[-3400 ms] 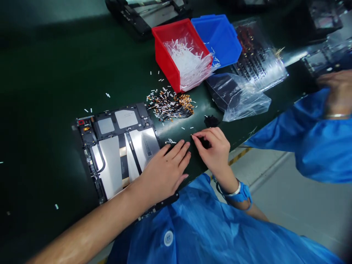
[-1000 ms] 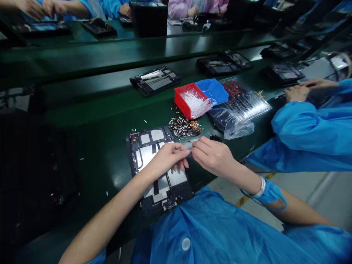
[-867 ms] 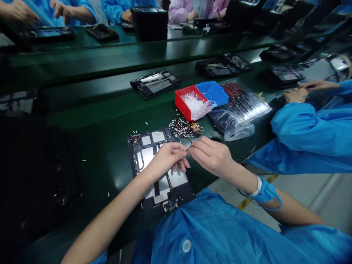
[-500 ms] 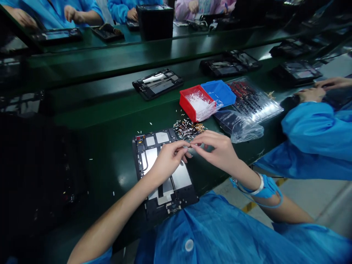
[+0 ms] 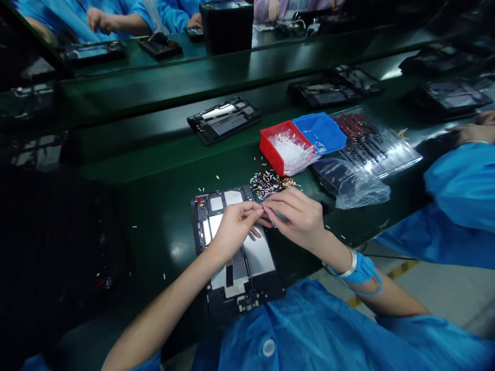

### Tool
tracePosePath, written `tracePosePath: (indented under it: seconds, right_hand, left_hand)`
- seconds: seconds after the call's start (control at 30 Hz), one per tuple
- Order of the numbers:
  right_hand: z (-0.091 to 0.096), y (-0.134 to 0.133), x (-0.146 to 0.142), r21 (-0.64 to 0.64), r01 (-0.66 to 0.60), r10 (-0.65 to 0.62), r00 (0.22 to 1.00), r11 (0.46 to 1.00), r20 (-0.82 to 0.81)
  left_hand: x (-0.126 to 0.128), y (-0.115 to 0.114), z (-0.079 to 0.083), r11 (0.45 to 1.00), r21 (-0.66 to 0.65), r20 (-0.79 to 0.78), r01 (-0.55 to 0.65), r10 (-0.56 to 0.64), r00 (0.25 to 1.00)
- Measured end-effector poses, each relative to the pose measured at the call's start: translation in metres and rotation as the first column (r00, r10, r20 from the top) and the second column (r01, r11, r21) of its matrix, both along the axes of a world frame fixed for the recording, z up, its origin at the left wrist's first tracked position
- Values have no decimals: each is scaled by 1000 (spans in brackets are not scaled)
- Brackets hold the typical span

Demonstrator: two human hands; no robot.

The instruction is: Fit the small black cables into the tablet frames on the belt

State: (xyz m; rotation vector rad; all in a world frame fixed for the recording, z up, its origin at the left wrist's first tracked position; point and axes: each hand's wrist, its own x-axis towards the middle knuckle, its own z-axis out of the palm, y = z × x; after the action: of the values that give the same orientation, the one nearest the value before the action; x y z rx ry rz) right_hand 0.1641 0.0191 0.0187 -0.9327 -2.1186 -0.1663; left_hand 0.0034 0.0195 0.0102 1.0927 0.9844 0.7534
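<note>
My left hand (image 5: pixel 234 226) reaches over the upper part of an opened tablet (image 5: pixel 260 255), thumb and forefinger pinched together. Against its fingertips, my right hand (image 5: pixel 300 216) is also closed in a pinch, just right of the tablet. Whatever tiny piece lies between the fingertips is too small to name. The tablet lies face down, showing silver panels, a black frame and small circuit boards. Just beyond my fingers is a loose pile of tiny white, black and gold parts (image 5: pixel 267 184). A blue wrist strap (image 5: pixel 363 270) circles my right wrist.
Behind the pile stand a red bin (image 5: pixel 272 154) of white slivers and a blue bin (image 5: pixel 324 133). A clear plastic bag (image 5: pixel 353 188) and a tray of small parts (image 5: pixel 371 141) lie right. Another opened tablet (image 5: pixel 224 121) sits farther back. A co-worker's sleeve (image 5: pixel 460 180) is at right.
The view has shifted slightly. My two hands have come closer together, the right one turning inward, with fingertips still meeting above the tablet's right edge.
</note>
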Motion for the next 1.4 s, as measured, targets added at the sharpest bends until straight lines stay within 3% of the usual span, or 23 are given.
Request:
tracePosePath:
  seconds: [0.27, 0.37, 0.43, 0.5, 0.6, 0.67, 0.73, 0.8, 0.9, 0.93, 1.0, 1.07, 1.13, 1.2, 1.23, 1.3, 1.4]
  right_hand:
    - [0, 13, -1, -75, -32, 31, 999, 997, -16]
    - [7, 40, 18, 21, 149, -150, 988, 989, 23]
    - [12, 57, 32, 85, 346, -350, 936, 934, 36]
    - [14, 63, 38, 79, 411, -417, 906, 908, 72]
    - [10, 53, 26, -4, 157, -155, 976, 988, 151]
    - [5, 42, 11, -33, -33, 38, 985, 999, 170]
    - [1, 34, -2, -35, -114, 117, 985, 993, 126]
    - [1, 30, -10, -62, -122, 123, 992, 991, 7]
    - [4, 26, -18, -258, -115, 52, 970, 959, -238]
    - [5, 23, -22, -365, -132, 11, 949, 921, -314]
    - [4, 17, -32, -581, -225, -65, 898, 782, -434]
    - [1, 9, -45, -735, -368, -114, 850, 570, -514]
    - [-3, 0, -60, -805, -483, -145, 820, 344, -554]
    - [-9, -9, -75, -827, -530, -167, 812, 190, -559]
    - [-12, -13, -81, -831, -536, -170, 814, 149, -555]
    - [-17, -20, -90, -842, -527, -162, 826, 116, -540]
    - [-24, -26, -98, -865, -482, -120, 859, 140, -498]
  left_hand:
    - [-2, 1, 2, 994, 45, -41, -99, 101, 994]
    - [-7, 5, 2, 995, 17, -23, -100, 100, 995]
    - [-10, 8, 2, 995, -1, -4, -100, 100, 995]
    - [-12, 10, 4, 994, -28, 17, -103, 104, 994]
    - [-12, 11, 7, 994, -63, 37, -88, 90, 995]
    - [-14, 9, 11, 997, -64, 32, -40, 42, 999]
    - [-23, 7, 14, 1000, 4, -24, -3, 3, 1000]
    - [-38, 7, 14, 971, 228, -195, -77, 123, 973]
    - [-69, 13, 2, 803, 577, -434, -152, 458, 776]
    - [-79, 14, -5, 783, 605, -477, -143, 501, 723]
    - [-94, 14, -17, 811, 571, -532, -130, 485, 694]
    - [-103, 8, -25, 834, 533, -546, -140, 466, 696]
    - [-109, -5, -28, 849, 510, -556, -139, 449, 700]
    - [-114, -24, -26, 839, 530, -559, -125, 457, 692]
    - [-117, -36, -25, 816, 567, -560, -112, 482, 674]
    - [-122, -62, -24, 746, 663, -557, -65, 549, 624]
    - [-128, -103, -29, 658, 750, -551, 60, 573, 607]
